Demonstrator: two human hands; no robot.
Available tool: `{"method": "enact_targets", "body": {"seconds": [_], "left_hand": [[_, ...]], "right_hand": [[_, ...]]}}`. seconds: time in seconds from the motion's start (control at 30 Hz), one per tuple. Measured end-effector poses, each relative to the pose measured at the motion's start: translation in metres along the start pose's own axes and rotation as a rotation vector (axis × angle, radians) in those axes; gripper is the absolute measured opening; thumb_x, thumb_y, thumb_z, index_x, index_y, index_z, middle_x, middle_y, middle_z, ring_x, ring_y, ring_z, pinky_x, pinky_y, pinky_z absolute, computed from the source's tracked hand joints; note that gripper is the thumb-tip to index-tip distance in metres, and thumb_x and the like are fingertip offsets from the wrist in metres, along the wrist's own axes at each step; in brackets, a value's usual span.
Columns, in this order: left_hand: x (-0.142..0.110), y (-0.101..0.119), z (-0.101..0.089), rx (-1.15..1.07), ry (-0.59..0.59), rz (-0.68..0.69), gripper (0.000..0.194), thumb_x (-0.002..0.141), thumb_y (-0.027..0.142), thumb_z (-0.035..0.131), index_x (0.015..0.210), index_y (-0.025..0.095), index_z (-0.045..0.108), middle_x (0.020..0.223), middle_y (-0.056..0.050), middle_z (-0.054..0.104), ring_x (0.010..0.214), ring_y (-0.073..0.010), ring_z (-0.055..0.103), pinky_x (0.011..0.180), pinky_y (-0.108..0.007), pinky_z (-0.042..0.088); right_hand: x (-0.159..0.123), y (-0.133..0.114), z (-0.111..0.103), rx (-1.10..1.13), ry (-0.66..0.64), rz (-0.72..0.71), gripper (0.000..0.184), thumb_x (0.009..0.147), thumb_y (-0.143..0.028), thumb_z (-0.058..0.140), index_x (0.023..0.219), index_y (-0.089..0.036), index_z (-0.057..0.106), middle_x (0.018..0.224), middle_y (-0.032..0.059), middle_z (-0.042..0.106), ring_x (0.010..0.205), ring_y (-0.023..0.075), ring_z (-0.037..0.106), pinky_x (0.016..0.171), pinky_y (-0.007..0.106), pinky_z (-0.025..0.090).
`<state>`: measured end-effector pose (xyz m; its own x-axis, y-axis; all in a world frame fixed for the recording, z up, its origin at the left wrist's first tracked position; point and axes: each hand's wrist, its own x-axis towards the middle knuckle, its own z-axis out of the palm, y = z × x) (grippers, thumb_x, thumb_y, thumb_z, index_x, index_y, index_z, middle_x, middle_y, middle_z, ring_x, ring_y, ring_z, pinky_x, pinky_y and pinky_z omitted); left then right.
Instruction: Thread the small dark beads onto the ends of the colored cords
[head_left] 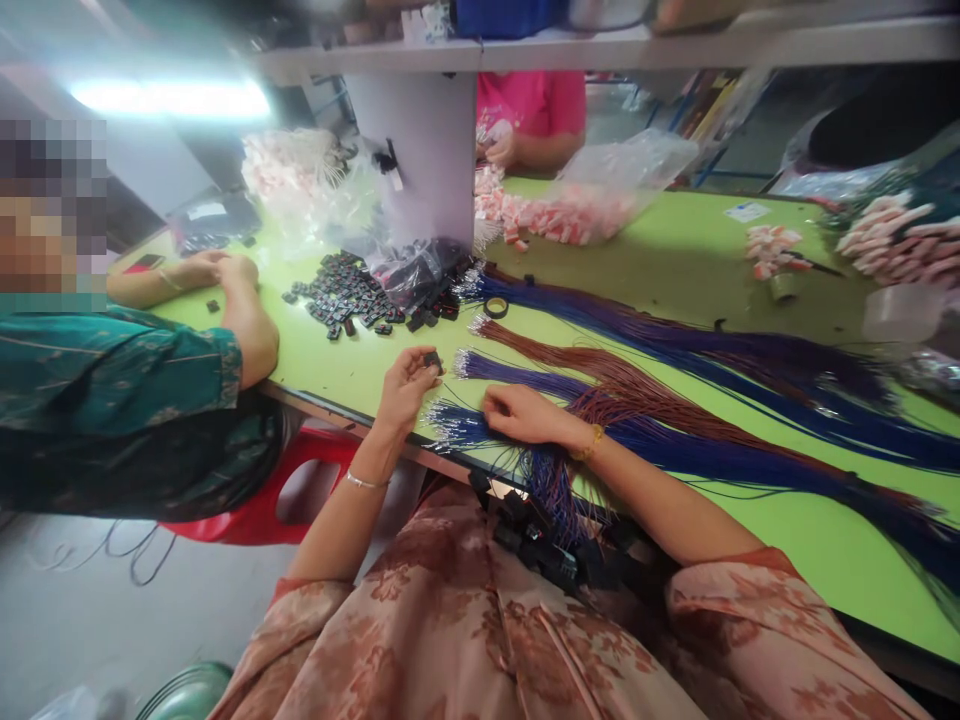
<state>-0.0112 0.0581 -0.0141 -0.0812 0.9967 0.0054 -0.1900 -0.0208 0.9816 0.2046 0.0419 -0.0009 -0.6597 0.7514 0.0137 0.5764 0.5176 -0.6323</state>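
Containers: clear bag (637, 165) across from you, pink-and-white pieces (555, 218) at its mouth. Second clear bag (349, 210), farther left, with pale pink pieces (289, 165) heaped at it. Plastic bag of dark pieces (416, 272) beside a loose pile of black blocks (345, 295). Blue bin (510, 18) on the overhead shelf (675, 45); contents not visible.

Grips: your left grip (409, 385) pinches a small black block (432, 362) near the front edge. Your right grip (517, 412) is curled over blue wires (697, 455); cannot tell whether it grasps one.

Surface: green worktop (817, 560). Brown wires (532, 347) lie beyond your right grip, metal-tipped ends to the left; tape roll (495, 307) just past those tips.

Room: person in a green sleeve (135, 370) at your left, near a red stool (300, 490); person in a pink shirt (551, 105) opposite. Lamp (169, 98) lit, upper left.
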Motion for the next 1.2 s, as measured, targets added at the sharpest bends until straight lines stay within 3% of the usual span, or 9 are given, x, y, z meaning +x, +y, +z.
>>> {"method": "enact_targets", "body": {"seconds": [0.17,0.33,0.43,0.63,0.9,1.2], "left_hand": [[-0.021,0.005,-0.004,-0.271,0.081,-0.128,0.031,0.067,0.011,0.069,0.097,0.019,0.064,0.093,-0.003,0.064,0.085,-0.0128,0.064,0.072,-0.021,0.051],[-0.039,0.0,-0.002,-0.37,-0.013,-0.272,0.025,0.072,0.013,0.067,0.097,0.016,0.064,0.089,-0.005,0.065,0.08,-0.012,0.063,0.071,-0.022,0.052],[-0.046,-0.003,0.001,-0.417,-0.054,-0.311,0.024,0.073,0.013,0.067,0.097,0.015,0.064,0.088,-0.005,0.066,0.077,-0.01,0.063,0.07,-0.019,0.052],[-0.05,-0.006,0.005,-0.46,-0.137,-0.337,0.028,0.074,0.014,0.068,0.101,0.014,0.063,0.09,-0.005,0.067,0.076,-0.0098,0.063,0.07,-0.019,0.052],[-0.052,-0.004,0.007,-0.436,-0.142,-0.324,0.03,0.071,0.016,0.071,0.099,0.014,0.063,0.088,-0.005,0.067,0.073,-0.0093,0.063,0.07,-0.02,0.052],[-0.06,-0.014,0.018,-0.271,0.01,-0.271,0.037,0.063,0.026,0.079,0.094,0.013,0.063,0.077,-0.001,0.065,0.064,-0.0064,0.06,0.065,-0.019,0.051]], "right_hand": [[0.012,-0.013,0.006,0.362,0.115,0.038,0.007,0.076,-0.02,0.05,0.075,-0.016,0.055,0.065,-0.0034,0.053,0.057,0.0082,0.044,0.057,0.02,0.034],[0.02,-0.029,0.011,0.494,0.193,0.053,0.011,0.076,-0.024,0.052,0.074,-0.015,0.057,0.061,-0.0038,0.052,0.055,0.0077,0.041,0.054,0.02,0.033],[0.018,-0.03,0.014,0.461,0.244,0.046,0.01,0.076,-0.024,0.052,0.073,-0.015,0.056,0.058,-0.0042,0.05,0.053,0.0076,0.04,0.051,0.02,0.031],[0.014,-0.027,0.019,0.179,0.44,-0.081,0.007,0.074,-0.021,0.055,0.068,-0.017,0.053,0.062,-0.0022,0.05,0.057,0.0091,0.041,0.055,0.022,0.03],[0.014,-0.027,0.021,0.094,0.45,-0.103,0.008,0.073,-0.019,0.055,0.067,-0.017,0.052,0.061,-0.002,0.05,0.056,0.0097,0.041,0.055,0.023,0.029],[0.016,-0.019,0.032,0.043,0.397,-0.139,0.009,0.078,-0.019,0.052,0.069,-0.017,0.054,0.063,-0.0004,0.053,0.058,0.0106,0.044,0.058,0.023,0.03]]}}
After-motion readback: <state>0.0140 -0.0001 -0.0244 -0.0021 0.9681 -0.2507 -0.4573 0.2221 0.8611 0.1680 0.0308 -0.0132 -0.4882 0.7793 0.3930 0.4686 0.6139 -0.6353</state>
